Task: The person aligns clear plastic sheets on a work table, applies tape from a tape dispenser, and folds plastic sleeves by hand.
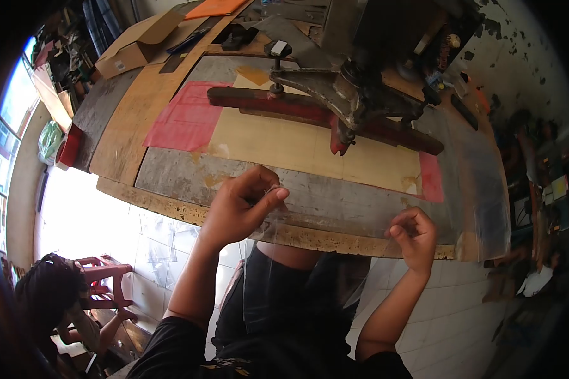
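A clear plastic sheet (310, 297) hangs in front of my black shorts, its outline faint against them. My left hand (243, 205) pinches its upper left part, thumb against curled fingers, just over the table's front edge. On the other side my right hand (414, 237) has thumb and fingertips pressed together at the sheet's upper right. Beyond both hands, a machine's long dark metal bar (246, 98) is held above a cream sheet (310, 151) with pink ends (183, 117) on the grey metal plate (171, 167).
More clear plastic (487, 215) drapes over the table's right edge. A cardboard box (136, 47) and an orange sheet (215, 7) lie at the back left. Another person (50, 303) sits low at the left by a red stool (104, 281). The worn wooden edge (177, 211) runs along the front.
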Demonstrator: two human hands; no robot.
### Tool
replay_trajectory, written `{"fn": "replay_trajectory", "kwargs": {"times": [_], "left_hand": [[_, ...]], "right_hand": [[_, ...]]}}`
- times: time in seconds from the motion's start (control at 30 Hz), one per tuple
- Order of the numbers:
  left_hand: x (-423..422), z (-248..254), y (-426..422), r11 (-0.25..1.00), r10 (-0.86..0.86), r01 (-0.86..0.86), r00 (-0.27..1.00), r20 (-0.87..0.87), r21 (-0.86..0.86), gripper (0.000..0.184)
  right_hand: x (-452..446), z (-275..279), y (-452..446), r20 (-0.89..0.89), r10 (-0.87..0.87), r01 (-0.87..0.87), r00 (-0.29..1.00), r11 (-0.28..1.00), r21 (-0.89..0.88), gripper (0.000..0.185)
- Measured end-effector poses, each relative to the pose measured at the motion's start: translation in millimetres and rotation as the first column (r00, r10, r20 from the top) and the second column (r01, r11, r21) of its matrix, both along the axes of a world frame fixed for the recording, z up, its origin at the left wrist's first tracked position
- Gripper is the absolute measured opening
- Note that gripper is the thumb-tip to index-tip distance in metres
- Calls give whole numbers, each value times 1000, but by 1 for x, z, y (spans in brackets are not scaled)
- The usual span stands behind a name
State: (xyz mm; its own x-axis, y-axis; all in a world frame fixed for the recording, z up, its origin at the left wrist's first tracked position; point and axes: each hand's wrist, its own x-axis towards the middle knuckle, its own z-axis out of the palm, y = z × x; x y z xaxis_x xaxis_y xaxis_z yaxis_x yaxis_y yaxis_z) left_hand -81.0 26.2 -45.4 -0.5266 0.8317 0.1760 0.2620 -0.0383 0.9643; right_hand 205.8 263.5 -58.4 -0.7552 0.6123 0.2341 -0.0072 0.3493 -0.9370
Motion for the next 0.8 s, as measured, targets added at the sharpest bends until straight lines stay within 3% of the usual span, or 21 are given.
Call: {"fn": "replay_trajectory", "kwargs": {"times": [0.2,0.4,0.5,0.57,0.8], "left_hand": [[2,6,1,1000,0,0,998,-59,6,16],[0,0,2,999,-7,13,993,-118,46,13],[0,-2,1,998,-30,34,997,-69,48,13],[0,-3,0,999,-34,36,997,-67,39,14],[1,0,2,999,-42,44,995,-86,22,17]], "right_hand": [[-6,3,-9,-9,-82,81,997,992,-95,23],[-7,5,-7,-21,-85,87,996,994,74,17],[-7,6,-10,-2,-90,90,996,995,39,13],[-10,7,-13,-46,-141,137,989,987,-82,11],[-4,0,-4,-36,-97,96,995,995,-37,11]]}}
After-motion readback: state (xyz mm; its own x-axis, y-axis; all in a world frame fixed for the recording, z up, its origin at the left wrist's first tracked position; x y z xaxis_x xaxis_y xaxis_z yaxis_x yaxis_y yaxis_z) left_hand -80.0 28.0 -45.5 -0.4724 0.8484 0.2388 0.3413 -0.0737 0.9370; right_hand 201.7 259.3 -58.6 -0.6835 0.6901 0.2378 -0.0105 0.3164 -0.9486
